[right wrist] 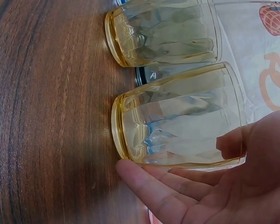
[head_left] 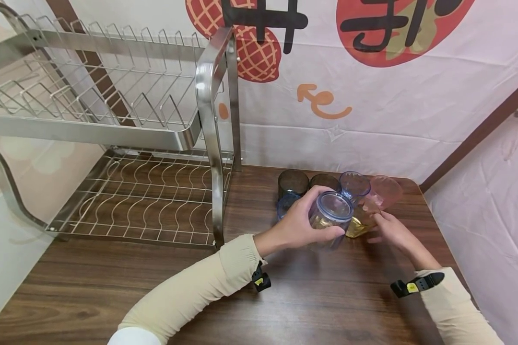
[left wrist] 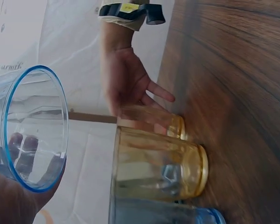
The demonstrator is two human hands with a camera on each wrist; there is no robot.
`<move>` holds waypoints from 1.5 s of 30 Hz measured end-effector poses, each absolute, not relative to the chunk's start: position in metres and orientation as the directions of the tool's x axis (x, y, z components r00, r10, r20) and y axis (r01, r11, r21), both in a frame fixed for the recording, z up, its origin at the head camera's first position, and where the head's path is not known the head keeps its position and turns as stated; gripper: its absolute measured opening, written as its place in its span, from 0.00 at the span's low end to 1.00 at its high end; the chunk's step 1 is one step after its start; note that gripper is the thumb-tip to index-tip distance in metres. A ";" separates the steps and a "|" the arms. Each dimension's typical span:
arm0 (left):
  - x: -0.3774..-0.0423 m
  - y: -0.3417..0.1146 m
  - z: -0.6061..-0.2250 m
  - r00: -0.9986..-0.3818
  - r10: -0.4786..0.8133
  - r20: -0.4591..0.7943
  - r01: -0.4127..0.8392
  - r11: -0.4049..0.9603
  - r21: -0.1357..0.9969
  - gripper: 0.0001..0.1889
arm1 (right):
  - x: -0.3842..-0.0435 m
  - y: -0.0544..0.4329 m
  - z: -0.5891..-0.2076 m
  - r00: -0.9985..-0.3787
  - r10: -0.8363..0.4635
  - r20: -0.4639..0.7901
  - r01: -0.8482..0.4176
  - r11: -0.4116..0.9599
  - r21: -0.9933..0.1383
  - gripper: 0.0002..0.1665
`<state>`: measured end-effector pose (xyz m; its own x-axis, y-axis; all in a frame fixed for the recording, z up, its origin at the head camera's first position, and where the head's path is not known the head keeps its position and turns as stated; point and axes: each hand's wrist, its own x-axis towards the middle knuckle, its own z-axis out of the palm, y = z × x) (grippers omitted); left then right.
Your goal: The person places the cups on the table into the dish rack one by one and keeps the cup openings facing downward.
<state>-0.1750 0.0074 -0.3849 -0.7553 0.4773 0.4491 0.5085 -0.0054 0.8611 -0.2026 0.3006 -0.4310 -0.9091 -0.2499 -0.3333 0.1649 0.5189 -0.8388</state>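
My left hand (head_left: 304, 223) grips a clear glass with a blue rim (left wrist: 37, 128) above the table. That glass is upside down, its mouth facing the tabletop. My right hand (head_left: 393, 235) is at a yellow-tinted glass (right wrist: 182, 121), thumb over its rim and fingers along its side. The yellow glass stands upright, its base at or close to the tabletop. Another yellow glass (right wrist: 168, 35) stands beside it, mostly hidden behind the left hand's glass in the head view. Behind them are a blue glass (head_left: 355, 183) and a pink glass (head_left: 387, 189).
Two dark glasses (head_left: 293, 182) and another blue glass (head_left: 286, 205) stand on the wooden table (head_left: 285, 306) near the back wall. A two-tier metal dish rack (head_left: 216, 143) occupies the left side. Fabric walls border the table at the back and right.
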 end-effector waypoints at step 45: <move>-0.123 -0.125 -0.384 -0.758 0.496 0.423 0.520 0.067 0.852 0.36 | -0.201 0.299 -0.430 -0.896 -0.249 -0.368 0.192 0.531 -0.826 0.35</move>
